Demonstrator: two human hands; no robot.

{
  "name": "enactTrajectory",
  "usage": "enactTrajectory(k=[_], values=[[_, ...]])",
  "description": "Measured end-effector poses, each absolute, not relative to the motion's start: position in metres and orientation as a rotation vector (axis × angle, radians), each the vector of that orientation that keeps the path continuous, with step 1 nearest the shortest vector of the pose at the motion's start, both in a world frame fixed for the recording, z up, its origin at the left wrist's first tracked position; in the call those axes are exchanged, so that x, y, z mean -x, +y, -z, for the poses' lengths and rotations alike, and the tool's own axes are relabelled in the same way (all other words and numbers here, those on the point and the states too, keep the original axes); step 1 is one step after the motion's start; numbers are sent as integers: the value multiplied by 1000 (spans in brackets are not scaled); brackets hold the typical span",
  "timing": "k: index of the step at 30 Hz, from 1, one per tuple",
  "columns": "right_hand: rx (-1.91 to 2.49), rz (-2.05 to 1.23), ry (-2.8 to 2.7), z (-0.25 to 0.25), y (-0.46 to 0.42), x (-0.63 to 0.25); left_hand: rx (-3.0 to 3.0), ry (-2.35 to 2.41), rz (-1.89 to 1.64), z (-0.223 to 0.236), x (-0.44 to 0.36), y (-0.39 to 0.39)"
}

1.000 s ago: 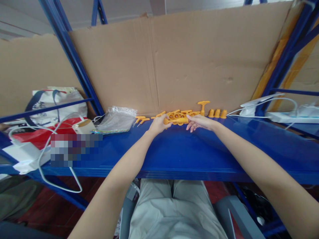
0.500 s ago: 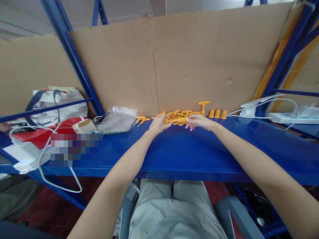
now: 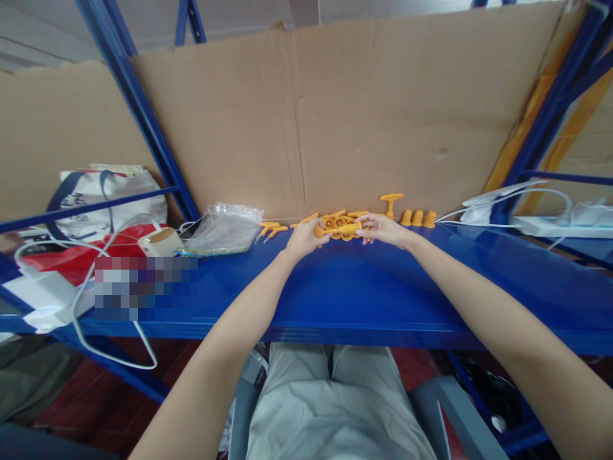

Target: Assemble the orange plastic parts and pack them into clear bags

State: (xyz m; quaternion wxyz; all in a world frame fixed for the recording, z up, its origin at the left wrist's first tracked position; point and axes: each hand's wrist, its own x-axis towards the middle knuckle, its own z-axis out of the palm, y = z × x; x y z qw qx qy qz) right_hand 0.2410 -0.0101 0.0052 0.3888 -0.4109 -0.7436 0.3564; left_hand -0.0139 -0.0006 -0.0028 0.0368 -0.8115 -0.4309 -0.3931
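A slim yellow plastic tube lies level between my two hands. My left hand is closed round its left end, and the fingertips of my right hand pinch the right end. Directly behind it sit several yellow ring-like plastic parts, partly hidden by the tube and my fingers. Yellow-handled corkscrews with bare metal spirals lie left of my left hand. Beyond my right hand a yellow T-handled piece stands upright, and three yellow caps stand in a row beside it.
A blue metal shelf carries everything, with a cardboard sheet behind. On the left are a clear plastic bag, a red bag, a white charger and cables. A white power strip lies at the right.
My right fingers have shifted slightly up and closed in at the tube's right end, which shows more plainly now. My left hand has hardly moved.
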Motion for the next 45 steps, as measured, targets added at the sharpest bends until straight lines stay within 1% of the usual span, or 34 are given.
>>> enactTrajectory(k=[6,12,17,26,30,37,45], values=[[1003,-876,-1883,-8,-15,-236,2475,-1311,1200,3,14,-2],[1092,-1083,-1730,-9,-22,-226,2449,-1220,1220,4,13,-2],[1115,-1145,-1741,-10,-20,-231,2444,-1227,1234,4,12,0],[995,-998,-1787,-10,-19,-235,2443,-1167,1295,7,15,4],[1028,-1016,-1798,-11,-22,-232,2442,-1163,1286,6,14,2],[1087,-1146,-1741,-9,-20,-231,2437,-1228,1246,3,12,-2],[992,-1032,-1809,-8,-17,-238,2439,-1226,1249,3,13,-1]])
